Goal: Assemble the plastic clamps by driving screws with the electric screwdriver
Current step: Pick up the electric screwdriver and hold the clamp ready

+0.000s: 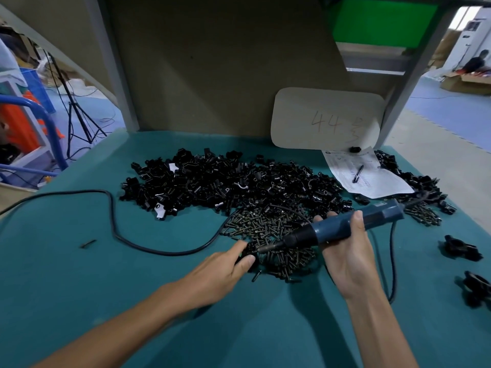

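Observation:
My right hand (345, 251) grips the blue electric screwdriver (342, 227), which lies nearly level with its bit pointing left. The bit tip meets a small black clamp piece (245, 257) that my left hand (223, 272) pinches between thumb and fingers at the near edge of the screw pile. Dark screws (276, 229) lie heaped under the tool. Behind them spreads a big heap of black plastic clamp parts (225, 181). Two assembled black clamps (462, 248) (475, 288) lie to the right.
The green table mat (106, 274) carries a black power cord (111, 221) looping on the left and one stray screw (88, 244). A paper sheet with a pen (364, 173) and a card marked 44 (326, 118) stand at the back right. More clamp parts (422, 187) lie beside the paper.

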Demonstrator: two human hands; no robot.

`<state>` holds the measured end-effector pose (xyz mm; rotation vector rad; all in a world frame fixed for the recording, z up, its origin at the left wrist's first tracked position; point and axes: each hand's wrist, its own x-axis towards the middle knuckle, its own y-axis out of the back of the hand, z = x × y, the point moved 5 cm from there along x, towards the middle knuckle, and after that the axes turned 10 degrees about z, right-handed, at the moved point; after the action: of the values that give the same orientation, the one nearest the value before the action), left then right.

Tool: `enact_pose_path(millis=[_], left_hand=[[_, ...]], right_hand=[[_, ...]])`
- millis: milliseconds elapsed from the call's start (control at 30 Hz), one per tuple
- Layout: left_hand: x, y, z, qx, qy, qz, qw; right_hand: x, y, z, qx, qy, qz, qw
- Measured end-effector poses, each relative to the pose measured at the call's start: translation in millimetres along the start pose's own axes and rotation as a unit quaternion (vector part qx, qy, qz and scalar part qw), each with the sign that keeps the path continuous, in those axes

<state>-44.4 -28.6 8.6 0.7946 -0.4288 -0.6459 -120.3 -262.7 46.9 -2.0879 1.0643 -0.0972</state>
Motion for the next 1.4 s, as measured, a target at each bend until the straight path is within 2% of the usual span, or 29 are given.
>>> enact_pose_path(millis=[367,567,733,900,1000,1100,1400], left_hand=[[-2,14,3,0.066,-0.025,0.003,0.998],[-2,15,1,0.055,-0.022,0.017,0.998],[-6,2,2,-0.084,0.047,-0.033,0.995],[-8,-5,23,-0.242,0.097,-0.062,0.963],[-8,-7,28,-0.268,0.138,-0.087,0.950],[-12,-6,35,-0.311,0.171,-0.108,0.929],[-21,-6,39,-0.328,0.176,-0.140,0.917]], right_hand=[[-6,8,12,-0.005,-0.024,0.006,1.000],[-6,7,11,-0.011,-0.027,0.013,0.999],[-7,3,2,0.010,-0.018,0.015,1.000],[-2,0,-17,-0.008,0.056,-0.046,0.997],[-4,-3,-26,0.001,0.062,-0.097,0.993],[-2,0,-30,0.002,0.048,-0.103,0.994],[-5,3,-35,-0.050,0.081,-0.135,0.986]])
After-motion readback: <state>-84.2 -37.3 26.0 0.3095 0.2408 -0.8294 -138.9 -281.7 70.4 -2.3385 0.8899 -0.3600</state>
